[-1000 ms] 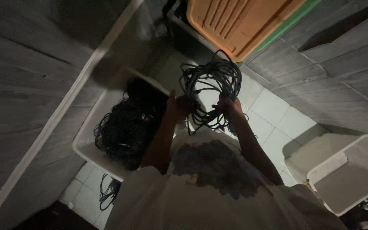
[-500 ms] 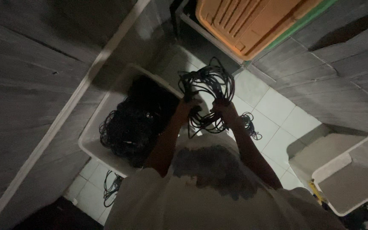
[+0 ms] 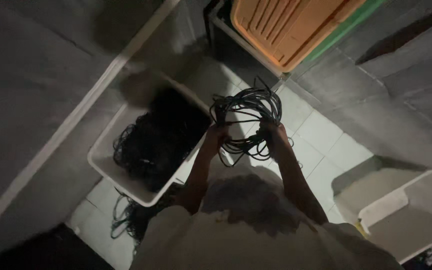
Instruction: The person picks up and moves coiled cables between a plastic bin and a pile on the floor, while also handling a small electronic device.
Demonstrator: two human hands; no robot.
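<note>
1. Looking down, we see our left hand (image 3: 217, 136) and our right hand (image 3: 275, 134) raised side by side, each with fingers closed around one side of a coil of dark cable (image 3: 248, 117).
2. The coil hangs in the air between our two grips, above the pale tiled floor (image 3: 321, 135); most of its loops rise beyond our fingertips, and a few slack strands droop below our knuckles.
3. The coil is a flattened ring, with its long axis running from one hand across to the other; a short stray end pokes out past the top of the loops, away from our fingers.
4. Just outside our left fingers stands a white rectangular bin (image 3: 126, 172), open at the top and holding a dark tangled mass of more cable (image 3: 161, 140); some strands spill over its near edge onto the tiles.
5. Beyond our fingertips, well apart from the coil, lies an orange ribbed crate (image 3: 291, 27) with a green edge beside it.
6. Off to the outside of our right wrist, well apart, sits a second white bin (image 3: 401, 210); we cannot tell what is in it.
</note>
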